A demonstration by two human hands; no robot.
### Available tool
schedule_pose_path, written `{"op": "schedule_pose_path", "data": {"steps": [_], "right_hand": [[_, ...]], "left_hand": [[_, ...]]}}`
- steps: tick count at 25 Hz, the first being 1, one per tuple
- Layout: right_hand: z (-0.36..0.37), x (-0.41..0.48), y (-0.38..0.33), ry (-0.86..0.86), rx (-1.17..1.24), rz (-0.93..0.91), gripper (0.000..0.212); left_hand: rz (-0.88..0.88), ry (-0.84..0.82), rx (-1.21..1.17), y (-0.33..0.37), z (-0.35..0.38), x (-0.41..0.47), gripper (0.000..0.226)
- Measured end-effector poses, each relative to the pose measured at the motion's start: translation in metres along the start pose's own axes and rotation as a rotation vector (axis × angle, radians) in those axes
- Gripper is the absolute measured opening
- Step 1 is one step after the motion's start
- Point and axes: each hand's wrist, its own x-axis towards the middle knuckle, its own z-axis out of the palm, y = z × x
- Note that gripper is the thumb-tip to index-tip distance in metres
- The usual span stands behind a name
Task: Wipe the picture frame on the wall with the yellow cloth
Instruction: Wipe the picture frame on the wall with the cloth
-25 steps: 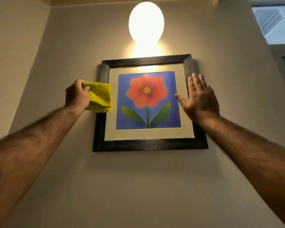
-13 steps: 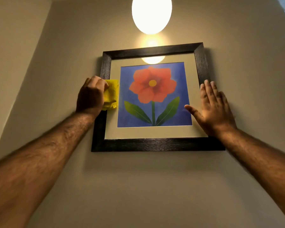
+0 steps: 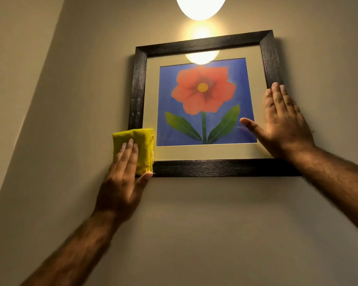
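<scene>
1. The picture frame [image 3: 215,167], dark and square, is hung on a beige wall [image 3: 194,223], directly below a glowing lamp [image 3: 201,7] that is cut off by the top edge of the view.
2. The yellow cloth [image 3: 142,145], folded into a pad, is pressed flat over the frame's lower left corner, so that both the left rail's bottom end and the start of the bottom rail are covered.
3. The cloth is pinned by the left hand [image 3: 120,188], with fingers laid flat over it and the thumb set against its lower edge; it is pressed rather than clenched.
4. The right hand [image 3: 285,129] is spread open, grasping nothing, and laid flat on the right rail and the glass, with the thumb stretched over the blue print.
5. Bare wall is seen below and to both sides of the frame; a wall corner [image 3: 39,79] runs diagonally at far left.
</scene>
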Motion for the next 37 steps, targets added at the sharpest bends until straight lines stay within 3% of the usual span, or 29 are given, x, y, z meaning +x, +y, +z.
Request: {"op": "schedule_pose_path", "data": {"steps": [3,8,11,19,27,31,37], "right_hand": [[-0.001,-0.001,0.001,0.003,-0.005,-0.002,0.113],[0.001,-0.001,0.001,0.017,-0.02,-0.003,0.113],[0.002,0.0,0.002,0.028,-0.02,0.003,0.113],[0.003,-0.001,0.001,0.033,-0.006,0.003,0.114],[0.003,-0.001,0.002,0.042,-0.003,-0.001,0.11],[0.005,-0.002,0.002,0.053,0.007,0.001,0.11],[0.005,-0.001,0.003,0.049,-0.006,0.001,0.111]], "left_hand": [[0.033,-0.018,0.011,-0.004,-0.007,0.029,0.083],[-0.119,-0.042,-0.031,-0.013,-0.016,0.188,0.084],[-0.155,-0.056,-0.015,-0.02,-0.018,0.237,0.085],[-0.036,0.034,0.031,-0.029,-0.003,0.13,0.085],[-0.018,-0.092,0.112,-0.009,-0.016,0.012,0.086],[0.035,-0.129,0.189,-0.012,-0.029,0.05,0.094],[-0.095,-0.125,0.195,-0.018,-0.029,0.189,0.104]]}}
